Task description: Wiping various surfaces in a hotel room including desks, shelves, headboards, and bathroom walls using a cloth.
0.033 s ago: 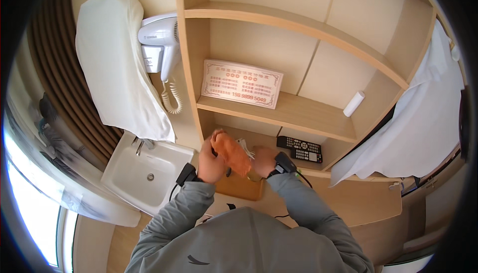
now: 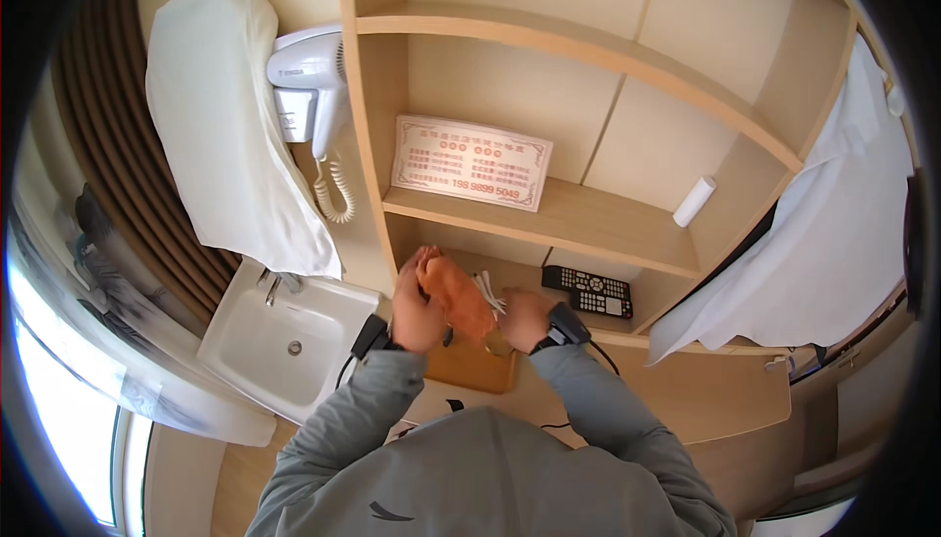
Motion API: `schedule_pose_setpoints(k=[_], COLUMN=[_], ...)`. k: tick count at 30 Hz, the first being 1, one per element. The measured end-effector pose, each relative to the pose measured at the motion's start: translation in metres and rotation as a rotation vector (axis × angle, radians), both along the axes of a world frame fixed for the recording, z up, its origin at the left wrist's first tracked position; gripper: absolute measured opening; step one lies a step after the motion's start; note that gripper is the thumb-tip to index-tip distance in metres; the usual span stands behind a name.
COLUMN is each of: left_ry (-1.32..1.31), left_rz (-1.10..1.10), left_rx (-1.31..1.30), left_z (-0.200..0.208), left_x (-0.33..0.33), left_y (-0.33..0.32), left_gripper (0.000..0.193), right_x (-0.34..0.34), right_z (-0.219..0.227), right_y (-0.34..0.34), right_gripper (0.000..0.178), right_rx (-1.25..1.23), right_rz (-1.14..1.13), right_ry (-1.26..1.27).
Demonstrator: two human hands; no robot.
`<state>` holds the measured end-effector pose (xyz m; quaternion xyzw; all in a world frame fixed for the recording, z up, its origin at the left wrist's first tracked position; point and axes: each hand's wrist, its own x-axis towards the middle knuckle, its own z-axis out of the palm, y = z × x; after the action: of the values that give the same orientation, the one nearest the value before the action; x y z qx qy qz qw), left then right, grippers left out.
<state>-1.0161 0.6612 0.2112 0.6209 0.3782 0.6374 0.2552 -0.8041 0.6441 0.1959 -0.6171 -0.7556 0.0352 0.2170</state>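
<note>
My left hand [image 2: 416, 314] is closed round an orange cloth [image 2: 459, 294], which hangs from it to the right, toward my other hand. Beneath the cloth lies an orange-brown board or tray [image 2: 470, 370] on the counter. My right hand [image 2: 525, 321] is curled just right of the cloth's lower end. At its fingertips sits a small round brownish thing [image 2: 499, 343], too small and blurred to name. Thin white strands [image 2: 488, 292], perhaps cords, show behind the cloth. A small dark piece peeks out below the cloth. Most fingertips are hidden.
A white sink [image 2: 245, 341] stands at the left, below a white towel [image 2: 225, 135] and a hair dryer [image 2: 314, 72]. Wooden shelves [image 2: 549, 214] rise ahead, holding a printed sign [image 2: 472, 163] and a white cylinder [image 2: 694, 201]. Black remote controls [image 2: 593, 292] lie on the counter, right of my hands.
My right hand has drawn slightly right, away from the cloth. More of the small round thing shows between them. My left hand keeps hold of the cloth.
</note>
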Motion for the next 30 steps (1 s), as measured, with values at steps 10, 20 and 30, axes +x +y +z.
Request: schedule_pose_setpoints(k=[10,20,30], left_ry=[0.784,0.835,0.92], left_rz=[0.419,0.145,0.208], left_rx=[-0.232,-0.128,-0.28], left_z=[-0.043,-0.028,-0.023], left_x=[0.054,0.175,0.098], left_y=[0.074,-0.008,0.046], left_gripper=[0.046,0.064,0.063], right_x=[0.091,0.14,0.135], right_z=[0.048,0.029,0.034], right_y=[-0.141,-0.189,-0.169], right_gripper=[0.026,0.025,0.028], right_rx=[-0.243,-0.419,-0.411], right_rz=[0.038,-0.159,-0.08], right_ry=[0.44,0.629,0.702])
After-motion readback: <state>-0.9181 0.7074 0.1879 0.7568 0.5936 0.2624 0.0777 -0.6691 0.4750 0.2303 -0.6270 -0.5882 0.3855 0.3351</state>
